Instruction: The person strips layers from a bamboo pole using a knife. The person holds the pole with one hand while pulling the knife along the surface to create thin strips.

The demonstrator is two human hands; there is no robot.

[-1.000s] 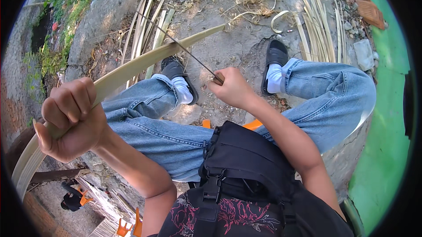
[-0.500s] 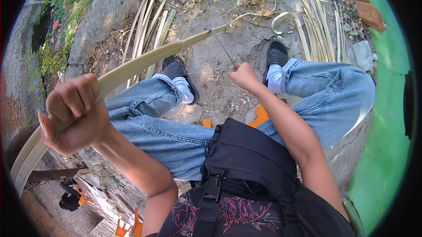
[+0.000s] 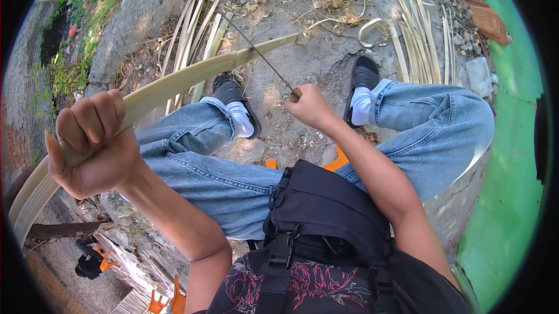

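My left hand [image 3: 96,142] is wrapped round a long, pale bamboo strip [image 3: 177,78]. The strip bends from the lower left, up through my fist, to a narrow far end over the ground. My right hand [image 3: 312,108] grips a thin, dark knife [image 3: 266,62], its handle mostly hidden in my fingers. Its blade slants up and to the left, crossing the strip a little short of the far end and apparently touching it there. A thin curl [image 3: 319,25] shows just beyond the strip's tip; whether it is joined to the strip I cannot tell.
Bamboo strips lie in bundles at the far left [image 3: 187,40] and far right [image 3: 420,43]. Curly shavings [image 3: 340,2] are heaped between them. My sandalled feet rest on rough ground. A green wall [image 3: 506,157] runs along the right; another person [image 3: 88,266] is at the lower left.
My right hand has shifted a little left and nearer to me. The blade now crosses the strip farther from its tip, and more of it sticks out past the strip.
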